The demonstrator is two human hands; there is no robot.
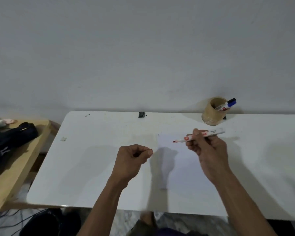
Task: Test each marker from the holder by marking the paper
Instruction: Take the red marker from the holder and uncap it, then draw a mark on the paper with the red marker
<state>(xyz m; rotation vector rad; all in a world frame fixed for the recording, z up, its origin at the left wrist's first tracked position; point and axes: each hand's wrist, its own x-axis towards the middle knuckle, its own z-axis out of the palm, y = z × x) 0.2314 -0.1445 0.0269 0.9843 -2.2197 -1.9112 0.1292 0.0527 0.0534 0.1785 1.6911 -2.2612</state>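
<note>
My right hand [209, 150] holds a white marker with red print [203, 134], uncapped, its red tip pointing left just above the paper. The white paper [186, 169] lies on the white table [85, 159] under and between my hands, with a short dark stroke [158, 135] at its top left corner. My left hand [133, 160] hovers left of the paper with its fingers curled shut, thumb against forefinger; I cannot see anything inside it. The tan round holder [210, 114] stands at the back right with two capped markers [228, 104] leaning out of it.
A small black object [141, 114] sits at the table's far edge by the wall. A scrap of tape [63, 139] lies near the left edge. Left of the table is a wooden bench [20, 167] with a dark bag [10, 142]. Cables lie on the floor below.
</note>
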